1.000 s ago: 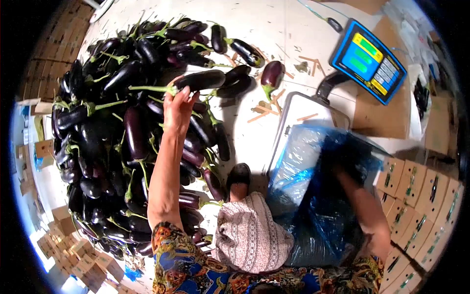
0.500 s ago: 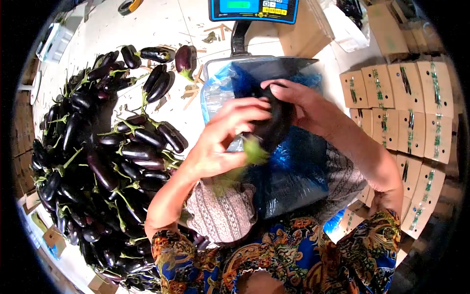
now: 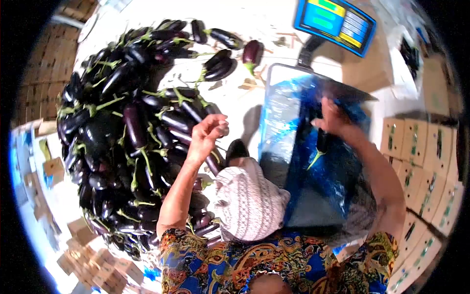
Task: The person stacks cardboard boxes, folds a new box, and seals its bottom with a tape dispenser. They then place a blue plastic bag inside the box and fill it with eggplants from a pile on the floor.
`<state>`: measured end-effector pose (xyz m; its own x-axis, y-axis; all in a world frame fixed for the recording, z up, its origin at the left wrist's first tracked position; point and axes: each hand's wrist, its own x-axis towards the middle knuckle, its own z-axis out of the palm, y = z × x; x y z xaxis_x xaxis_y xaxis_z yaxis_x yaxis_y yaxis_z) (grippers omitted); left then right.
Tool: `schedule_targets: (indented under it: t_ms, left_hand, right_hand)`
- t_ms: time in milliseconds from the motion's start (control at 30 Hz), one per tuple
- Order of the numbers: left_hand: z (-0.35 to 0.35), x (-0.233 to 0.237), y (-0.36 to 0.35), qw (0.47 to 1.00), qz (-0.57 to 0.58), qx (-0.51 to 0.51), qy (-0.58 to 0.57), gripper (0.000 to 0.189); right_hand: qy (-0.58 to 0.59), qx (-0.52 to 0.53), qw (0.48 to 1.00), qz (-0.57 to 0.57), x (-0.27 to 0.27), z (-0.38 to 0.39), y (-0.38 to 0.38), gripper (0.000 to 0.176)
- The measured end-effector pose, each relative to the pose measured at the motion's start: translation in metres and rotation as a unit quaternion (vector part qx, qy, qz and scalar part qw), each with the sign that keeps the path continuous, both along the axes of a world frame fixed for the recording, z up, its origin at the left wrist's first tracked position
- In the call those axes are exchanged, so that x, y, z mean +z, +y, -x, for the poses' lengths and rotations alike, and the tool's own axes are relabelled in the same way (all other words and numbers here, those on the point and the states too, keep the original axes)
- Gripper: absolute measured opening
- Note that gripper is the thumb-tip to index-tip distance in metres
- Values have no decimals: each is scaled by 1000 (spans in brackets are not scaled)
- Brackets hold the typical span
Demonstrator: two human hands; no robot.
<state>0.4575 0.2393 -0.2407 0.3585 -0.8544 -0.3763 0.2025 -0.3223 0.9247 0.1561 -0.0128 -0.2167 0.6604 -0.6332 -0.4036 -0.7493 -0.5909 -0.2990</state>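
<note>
My right hand (image 3: 334, 119) is over the blue plastic liner (image 3: 338, 191) of a box on the weighing scale. Its thumb and fingers are around a dark eggplant (image 3: 320, 141), mostly hidden under the palm; the green stem points down and left. The grip is partly blurred. My left hand (image 3: 208, 135) hovers at the right edge of a big eggplant pile (image 3: 132, 122), its fingers half curled and apart, with nothing visible in them.
The scale's display (image 3: 335, 24) stands on a post behind the box. Stacked cardboard boxes (image 3: 426, 152) line the right side. A few loose eggplants, one purplish eggplant (image 3: 252, 55) among them, lie on the pale floor beyond the pile. My patterned knee (image 3: 249, 201) is between pile and box.
My left hand has let go of the eggplant and moved left to the pile. My right hand has lowered the eggplant into the box. The view has turned left.
</note>
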Motion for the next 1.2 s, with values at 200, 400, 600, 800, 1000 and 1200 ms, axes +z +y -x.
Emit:
schedule_targets:
  t_ms: [200,400,600,800,1000,1200]
  left_hand:
    - [-85,-82,6,882,-27,23,-470,22]
    - [-187,-149,-10,665,-210,3,-716,45]
    - [-195,-142,-33,711,-212,-2,-670,51]
    - [-107,-145,-27,820,-207,63,-530,57]
    - [-99,-162,-38,824,-344,14,-449,66]
    - [-104,-162,-28,887,-234,136,-374,58]
  right_hand:
    - [57,-6,997,-46,-36,36,7,46]
    - [53,-94,992,-69,-26,37,16,49]
    - [48,-79,996,-20,-39,47,19,44]
    - [75,-74,994,-17,-44,42,20,40]
    - [106,-53,993,-8,-48,36,19,37]
    - [164,-7,986,12,-54,22,14,34]
